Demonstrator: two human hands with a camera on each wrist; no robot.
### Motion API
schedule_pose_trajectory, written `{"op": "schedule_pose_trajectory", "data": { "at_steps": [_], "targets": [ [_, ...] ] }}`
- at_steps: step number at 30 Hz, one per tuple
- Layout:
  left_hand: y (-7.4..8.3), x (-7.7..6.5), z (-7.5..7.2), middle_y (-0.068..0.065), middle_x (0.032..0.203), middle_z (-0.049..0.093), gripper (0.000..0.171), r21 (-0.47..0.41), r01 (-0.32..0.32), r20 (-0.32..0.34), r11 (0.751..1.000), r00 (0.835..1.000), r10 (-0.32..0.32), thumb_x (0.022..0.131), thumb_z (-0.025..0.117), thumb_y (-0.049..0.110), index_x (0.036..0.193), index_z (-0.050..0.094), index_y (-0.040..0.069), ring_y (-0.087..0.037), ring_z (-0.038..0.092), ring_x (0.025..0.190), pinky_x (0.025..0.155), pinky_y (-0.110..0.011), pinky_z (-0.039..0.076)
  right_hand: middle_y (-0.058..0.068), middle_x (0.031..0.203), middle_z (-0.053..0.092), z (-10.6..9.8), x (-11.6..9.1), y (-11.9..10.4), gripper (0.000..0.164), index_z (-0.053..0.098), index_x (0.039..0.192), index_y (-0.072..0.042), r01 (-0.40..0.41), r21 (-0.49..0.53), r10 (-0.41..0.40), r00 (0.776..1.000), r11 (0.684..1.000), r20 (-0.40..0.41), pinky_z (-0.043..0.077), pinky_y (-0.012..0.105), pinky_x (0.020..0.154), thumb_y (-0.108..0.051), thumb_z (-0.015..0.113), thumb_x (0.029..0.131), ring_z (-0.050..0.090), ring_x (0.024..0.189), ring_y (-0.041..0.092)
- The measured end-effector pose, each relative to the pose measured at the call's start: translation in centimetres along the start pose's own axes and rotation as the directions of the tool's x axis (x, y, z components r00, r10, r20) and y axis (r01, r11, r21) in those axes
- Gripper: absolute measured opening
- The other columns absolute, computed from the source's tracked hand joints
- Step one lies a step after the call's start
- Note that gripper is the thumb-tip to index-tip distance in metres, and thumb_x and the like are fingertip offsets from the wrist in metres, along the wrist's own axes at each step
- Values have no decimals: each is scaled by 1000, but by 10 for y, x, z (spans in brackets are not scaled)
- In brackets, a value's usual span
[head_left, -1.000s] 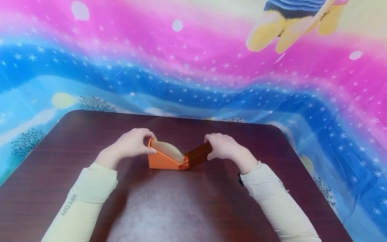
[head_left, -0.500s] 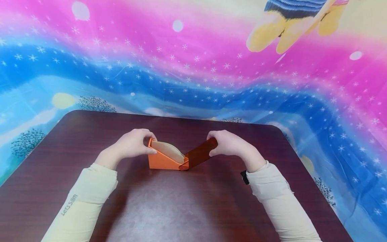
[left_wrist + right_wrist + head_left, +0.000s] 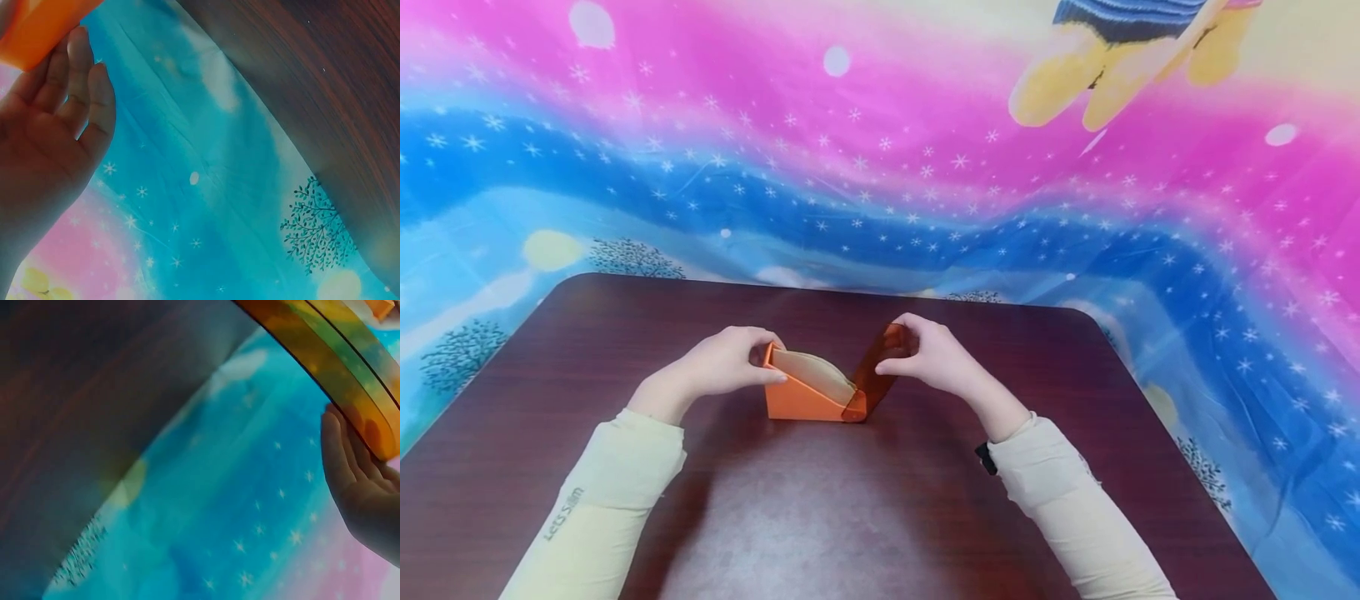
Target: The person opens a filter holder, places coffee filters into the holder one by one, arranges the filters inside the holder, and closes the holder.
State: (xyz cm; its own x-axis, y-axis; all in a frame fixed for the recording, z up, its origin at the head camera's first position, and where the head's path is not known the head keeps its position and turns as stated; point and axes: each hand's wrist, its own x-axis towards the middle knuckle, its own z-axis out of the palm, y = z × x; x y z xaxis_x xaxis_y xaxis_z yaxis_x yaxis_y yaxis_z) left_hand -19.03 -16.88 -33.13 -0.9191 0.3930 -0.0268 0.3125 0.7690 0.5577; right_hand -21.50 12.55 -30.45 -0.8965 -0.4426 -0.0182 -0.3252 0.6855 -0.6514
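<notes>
An orange coffee filter box [image 3: 805,405] stands on the table in the head view, with a stack of tan paper filters [image 3: 812,373] showing above its sloping rim. Its see-through brown lid [image 3: 872,379] is swung up at the right end, leaning right. My left hand [image 3: 726,360] grips the tall left end, thumb on the near wall. With thumb and fingers, my right hand [image 3: 936,357] holds the lid's free end; some fingers show through the plastic. In the right wrist view the fingers lie against the curved lid [image 3: 350,375]. The left wrist view shows only a corner of the box [image 3: 44,31].
The dark brown wooden table [image 3: 820,517] has rounded far corners. Behind and beside it hangs a blue and pink printed cloth [image 3: 880,192] with snowflakes. A small black item [image 3: 987,458] sits at the right sleeve's cuff.
The lid first dips slightly lower to the right, then rises steeper towards the box, my right hand moving left and up with it. The left hand and box stay nearly still.
</notes>
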Motion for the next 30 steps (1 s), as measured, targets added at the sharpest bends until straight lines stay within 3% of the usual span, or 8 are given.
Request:
{"op": "schedule_pose_trajectory", "data": {
  "at_steps": [9, 17, 30],
  "targets": [
    [-3, 0, 2, -1, 80, 59, 33, -16, -2, 18, 1000, 1000, 2, 81, 70, 33, 103, 63, 9, -14, 51, 72, 67, -29, 43, 4, 96, 69, 22, 2, 1, 36, 59, 105, -12, 25, 147, -19, 999, 989, -48, 52, 30, 76, -25, 76, 77, 65, 86, 14],
    [-10, -2, 5, -1, 76, 55, 26, -82, -50, 39, 995, 998, 53, 84, 68, 28, 98, 59, 8, -15, 49, 73, 68, -29, 40, 5, 109, 68, 38, 4, 3, 37, 58, 113, -11, 10, 220, 0, 999, 976, -42, 54, 31, 80, -22, 72, 81, 65, 98, 17],
    [-12, -2, 8, 0, 79, 58, 26, -100, -62, 35, 993, 997, 66, 84, 69, 27, 96, 58, 8, -14, 51, 75, 69, -30, 43, 6, 115, 65, 50, 4, -1, 46, 53, 124, -10, 16, 156, -10, 999, 988, -37, 52, 34, 87, -24, 70, 84, 62, 104, 19]
  ]
}}
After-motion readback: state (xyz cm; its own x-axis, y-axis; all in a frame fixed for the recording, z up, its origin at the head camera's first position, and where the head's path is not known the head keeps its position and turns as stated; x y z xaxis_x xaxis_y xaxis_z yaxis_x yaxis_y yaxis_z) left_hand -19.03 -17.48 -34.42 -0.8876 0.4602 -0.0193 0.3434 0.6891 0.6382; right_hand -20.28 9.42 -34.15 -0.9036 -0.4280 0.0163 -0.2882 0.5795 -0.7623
